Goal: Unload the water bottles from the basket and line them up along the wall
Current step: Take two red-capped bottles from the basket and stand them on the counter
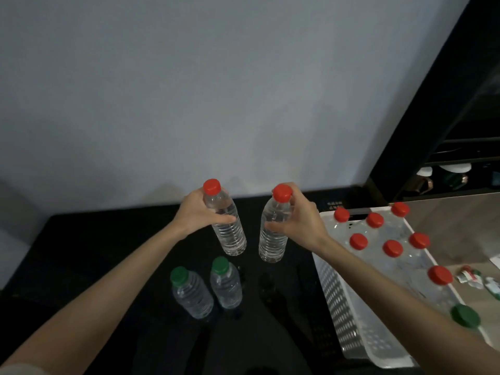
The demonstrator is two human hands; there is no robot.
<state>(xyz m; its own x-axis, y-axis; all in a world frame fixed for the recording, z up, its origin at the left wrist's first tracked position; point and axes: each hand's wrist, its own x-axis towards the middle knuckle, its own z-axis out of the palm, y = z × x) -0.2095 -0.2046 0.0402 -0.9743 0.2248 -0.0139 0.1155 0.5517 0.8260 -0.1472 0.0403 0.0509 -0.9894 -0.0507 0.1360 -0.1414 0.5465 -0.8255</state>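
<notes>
My left hand [201, 212] grips the upper part of a clear red-capped bottle [230, 234]. My right hand [300, 219] grips a second red-capped bottle [272, 239] just below its cap. Both bottles are upright above the black surface [89, 253], a short way out from the grey wall [216, 90]; I cannot tell whether they touch the surface. Two green-capped bottles [193, 292] [226, 284] stand side by side nearer to me. The white perforated basket [349, 315] on the right holds several red-capped bottles [392, 248] and one green-capped bottle [465, 315].
A dark cabinet [443, 109] with shelves rises at the right, beyond the basket. Right of the basket lies a pale floor [460, 220] with small scraps of packaging [470, 276]. The black surface extends left toward the wall.
</notes>
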